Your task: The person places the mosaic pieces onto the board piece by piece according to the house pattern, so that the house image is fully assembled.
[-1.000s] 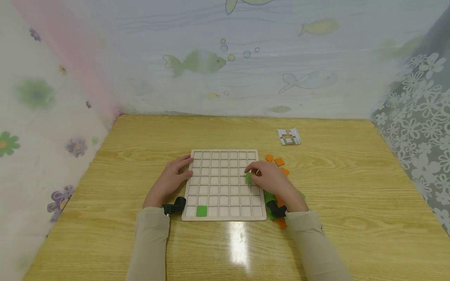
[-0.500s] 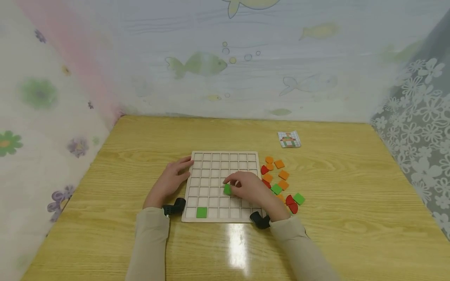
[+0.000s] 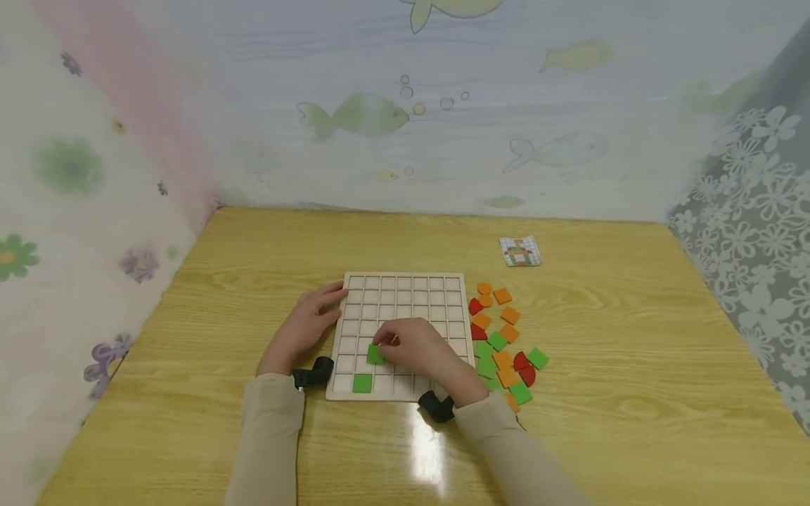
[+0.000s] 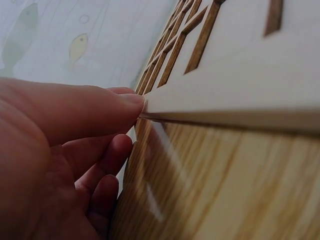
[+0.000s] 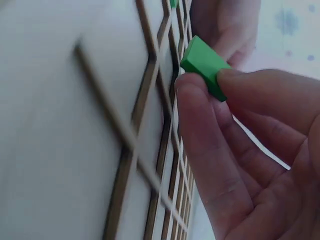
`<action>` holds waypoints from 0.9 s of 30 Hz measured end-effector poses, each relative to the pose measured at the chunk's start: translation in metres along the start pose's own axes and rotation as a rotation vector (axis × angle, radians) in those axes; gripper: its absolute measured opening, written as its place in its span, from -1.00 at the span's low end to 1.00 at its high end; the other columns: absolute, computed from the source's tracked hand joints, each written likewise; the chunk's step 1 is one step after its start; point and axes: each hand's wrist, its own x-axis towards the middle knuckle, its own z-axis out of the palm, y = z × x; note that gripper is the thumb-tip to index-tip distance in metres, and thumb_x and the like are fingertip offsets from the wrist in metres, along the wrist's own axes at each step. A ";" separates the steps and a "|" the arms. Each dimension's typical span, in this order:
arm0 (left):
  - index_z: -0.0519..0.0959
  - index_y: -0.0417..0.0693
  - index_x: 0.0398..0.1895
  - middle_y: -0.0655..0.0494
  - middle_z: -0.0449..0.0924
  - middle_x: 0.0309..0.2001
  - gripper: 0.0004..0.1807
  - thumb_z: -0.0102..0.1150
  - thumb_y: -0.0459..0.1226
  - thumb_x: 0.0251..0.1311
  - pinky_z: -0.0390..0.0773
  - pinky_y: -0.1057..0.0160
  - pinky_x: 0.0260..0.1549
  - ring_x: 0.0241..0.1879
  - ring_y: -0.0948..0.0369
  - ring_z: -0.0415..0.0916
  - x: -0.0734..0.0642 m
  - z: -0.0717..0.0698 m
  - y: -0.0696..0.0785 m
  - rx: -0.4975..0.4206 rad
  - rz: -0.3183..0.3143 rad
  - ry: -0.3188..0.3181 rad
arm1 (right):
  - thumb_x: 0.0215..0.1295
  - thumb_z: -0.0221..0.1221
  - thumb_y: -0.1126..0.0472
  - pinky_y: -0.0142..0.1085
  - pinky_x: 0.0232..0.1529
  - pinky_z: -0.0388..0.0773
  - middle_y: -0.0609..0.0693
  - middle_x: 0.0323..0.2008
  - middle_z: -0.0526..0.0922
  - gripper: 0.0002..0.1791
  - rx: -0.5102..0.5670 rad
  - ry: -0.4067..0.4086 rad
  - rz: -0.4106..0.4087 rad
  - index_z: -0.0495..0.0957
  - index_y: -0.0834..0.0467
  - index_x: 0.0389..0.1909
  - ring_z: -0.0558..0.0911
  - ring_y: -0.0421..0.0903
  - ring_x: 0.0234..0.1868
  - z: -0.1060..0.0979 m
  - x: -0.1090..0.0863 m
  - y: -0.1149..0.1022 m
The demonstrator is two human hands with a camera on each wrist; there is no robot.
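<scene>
A wooden grid board [image 3: 411,281] lies flat on the table. My right hand [image 3: 414,344] pinches a green square tile [image 3: 375,353] between thumb and fingertips over the board's lower left part. In the right wrist view the tile [image 5: 205,65] is tilted and held above the grid. Another green tile [image 3: 363,383] sits in a cell of the bottom row, second from the left. My left hand [image 3: 305,327] rests at the board's left edge. In the left wrist view its thumb [image 4: 100,110] touches the edge, with the other fingers loosely bent below.
Right of the board lie loose pieces: orange squares [image 3: 503,295], orange rounds [image 3: 484,288], red curved pieces [image 3: 525,374] and green squares [image 3: 537,358]. Behind them is a small picture card [image 3: 521,251] with a coloured figure on a grid. A patterned wall [image 3: 253,140] borders the table's back.
My right hand has carried the green tile leftward and toward me, from the board's right side to its lower left. The left hand stays at the edge.
</scene>
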 end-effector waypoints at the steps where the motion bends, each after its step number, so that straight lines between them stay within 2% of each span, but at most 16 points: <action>1: 0.29 0.00 0.25 0.23 0.04 0.34 -0.54 -0.06 -0.25 0.27 -0.07 -0.06 0.20 0.32 0.03 -0.16 0.000 0.000 0.000 0.002 0.006 -0.001 | 0.12 0.15 0.17 -0.43 -0.37 0.39 -0.27 -0.49 0.53 -0.90 -0.009 0.003 -0.002 0.61 -0.04 -0.34 0.46 -0.30 -0.44 0.002 0.001 -0.002; 7: 0.30 0.03 0.25 0.23 0.05 0.33 -0.55 -0.08 -0.24 0.29 -0.03 -0.05 0.19 0.31 0.04 -0.14 -0.001 0.000 0.000 0.019 0.029 0.003 | 0.11 0.17 0.18 -0.44 -0.38 0.38 -0.28 -0.51 0.52 -0.92 -0.091 0.039 -0.016 0.62 -0.01 -0.38 0.43 -0.29 -0.46 0.010 0.003 -0.011; 12: 0.29 0.05 0.26 0.26 0.03 0.34 -0.55 -0.09 -0.23 0.29 -0.02 -0.04 0.19 0.32 0.07 -0.15 0.000 -0.001 -0.002 0.017 0.017 -0.004 | 0.13 0.17 0.18 -0.45 -0.39 0.38 -0.28 -0.51 0.52 -0.94 -0.112 0.047 -0.018 0.61 -0.01 -0.40 0.44 -0.30 -0.47 0.013 0.004 -0.016; 19: 0.28 0.05 0.26 0.28 0.02 0.34 -0.55 -0.09 -0.22 0.29 -0.03 -0.05 0.20 0.33 0.07 -0.19 0.000 -0.002 -0.001 -0.014 0.007 -0.016 | 0.15 0.16 0.19 -0.45 -0.40 0.39 -0.25 -0.50 0.53 -0.95 -0.201 0.072 -0.053 0.60 -0.01 -0.43 0.45 -0.32 -0.47 0.015 0.003 -0.023; 27: 0.29 0.03 0.25 0.27 0.03 0.34 -0.55 -0.09 -0.23 0.29 -0.04 -0.05 0.20 0.33 0.07 -0.18 -0.001 -0.002 0.001 -0.017 0.003 -0.013 | 0.13 0.19 0.17 -0.47 -0.47 0.35 -0.24 -0.54 0.46 -0.93 -0.237 0.069 -0.071 0.55 0.00 -0.50 0.40 -0.31 -0.50 0.017 0.000 -0.027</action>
